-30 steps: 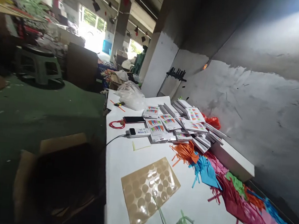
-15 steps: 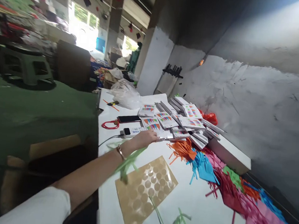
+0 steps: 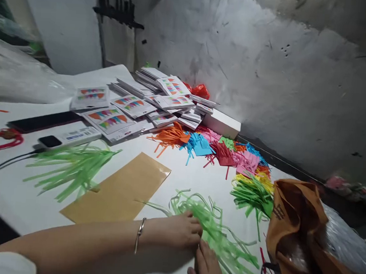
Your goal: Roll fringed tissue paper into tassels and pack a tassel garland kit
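Observation:
My left hand [image 3: 183, 231], with a bracelet on its wrist, is at the front of the white table with its fingers curled and closed. Right beside it, my right hand [image 3: 208, 269] comes up from the bottom edge, fingers bent toward the left one. The fingertips meet, and whatever is between them is hidden. Just beyond both hands lies a loose tassel of green tissue-paper strips [image 3: 206, 217]. A second green tassel [image 3: 75, 168] is spread at the left, partly touching a tan sheet [image 3: 125, 187].
Printed cards [image 3: 131, 105] are piled at the back, beside a white box [image 3: 222, 122]. Colourful paper tassels [image 3: 222, 153] line the wall side. A brown bag [image 3: 299, 230] stands at the right. At left lie a phone [image 3: 45, 121], a white device [image 3: 72, 137] and a red cord [image 3: 3, 140].
My left hand has moved from the card pile to the near side of the table. My right hand has come into view beside it. The view has swung rightward and down.

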`<state>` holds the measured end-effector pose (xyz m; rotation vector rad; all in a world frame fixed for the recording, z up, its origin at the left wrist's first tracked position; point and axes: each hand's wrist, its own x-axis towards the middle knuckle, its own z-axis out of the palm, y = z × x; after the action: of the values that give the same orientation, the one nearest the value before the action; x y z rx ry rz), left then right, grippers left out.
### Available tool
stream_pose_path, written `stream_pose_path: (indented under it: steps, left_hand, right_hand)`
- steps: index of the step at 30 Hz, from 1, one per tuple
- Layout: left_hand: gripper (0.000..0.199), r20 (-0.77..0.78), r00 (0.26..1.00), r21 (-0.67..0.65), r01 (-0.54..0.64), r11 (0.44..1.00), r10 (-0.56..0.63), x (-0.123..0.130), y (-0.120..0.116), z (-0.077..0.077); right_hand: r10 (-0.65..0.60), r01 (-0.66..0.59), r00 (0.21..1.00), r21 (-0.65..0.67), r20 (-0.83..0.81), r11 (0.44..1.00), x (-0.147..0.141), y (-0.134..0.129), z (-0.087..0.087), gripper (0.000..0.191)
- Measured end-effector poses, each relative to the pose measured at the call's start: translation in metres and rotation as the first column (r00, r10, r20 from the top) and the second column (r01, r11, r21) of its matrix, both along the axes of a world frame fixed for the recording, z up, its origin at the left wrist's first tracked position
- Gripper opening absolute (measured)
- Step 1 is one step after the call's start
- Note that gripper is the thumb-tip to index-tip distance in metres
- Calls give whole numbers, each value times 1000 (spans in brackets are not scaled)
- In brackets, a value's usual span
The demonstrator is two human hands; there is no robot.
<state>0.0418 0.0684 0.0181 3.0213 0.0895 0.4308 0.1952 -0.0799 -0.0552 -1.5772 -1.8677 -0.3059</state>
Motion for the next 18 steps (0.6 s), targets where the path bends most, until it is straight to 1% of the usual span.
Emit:
stream_pose_path:
  steps: [1,2,3,4,5,6,7,8,9,10,11,12,13,14,15,16,17,18]
  left_hand:
    - [3,-3,998,2,-70,998,70,5,8,-3]
    - [3,-1,988,-1,-157,988,157,7,16,-5]
    - [4,5,965,-1,-263,965,263,7,26,-6]
    - [7,15,926,-2,-378,926,378,6,34,-5]
    - [10,27,875,-4,-483,876,483,3,41,-3]
    - [15,41,824,-9,-566,825,565,-2,45,1]
    - [21,54,779,-14,-625,781,624,-7,47,5]
    - [26,64,748,-19,-660,751,660,-12,45,10]
    - [27,70,739,-23,-670,742,670,-17,40,14]
    - [25,69,759,-23,-648,761,648,-22,32,18]
    - [24,59,811,-22,-582,813,583,-25,21,20]
    - [29,39,877,-24,-478,878,478,-27,10,20]
    - [40,17,936,-31,-351,936,351,-28,-1,18]
    - [47,1,974,-44,-225,973,225,-27,-11,14]
    - [47,1,991,-56,-130,990,131,-26,-19,8]
    - [38,20,997,-63,-78,995,79,-25,-25,2]
    - [25,48,996,-64,-68,996,71,-23,-29,-4]
    - [15,82,993,-61,-85,995,89,-22,-31,-9]
  right_hand:
    - [6,-7,997,15,82,1000,3,-1,-6,39]
    - [7,-9,992,21,124,1000,6,-3,-10,39]
    - [11,-14,990,23,142,1000,7,-5,-12,39]
    - [13,-17,989,25,149,1000,8,-7,-12,38]
    - [14,-18,989,27,148,999,9,-9,-12,38]
    - [14,-18,990,29,142,999,9,-10,-12,38]
    - [14,-18,991,31,133,999,9,-10,-11,37]
    - [15,-19,992,36,123,999,10,-10,-10,37]
    - [16,-21,994,47,112,999,10,-10,-10,36]
    - [15,-22,995,68,101,997,10,-9,-10,35]
    - [5,-14,996,107,85,994,11,-8,-10,34]
    - [-7,-3,998,150,68,989,12,-8,-9,35]
    - [-17,7,998,181,53,983,12,-7,-8,35]
    - [-20,12,999,192,38,981,12,-8,-6,35]
    - [-12,8,1000,180,22,984,13,-9,-3,33]
    - [5,-6,1000,150,7,989,13,-10,1,31]
    - [27,-26,1000,110,-7,994,13,-12,5,27]
    - [44,-43,999,72,-18,996,13,-14,9,24]
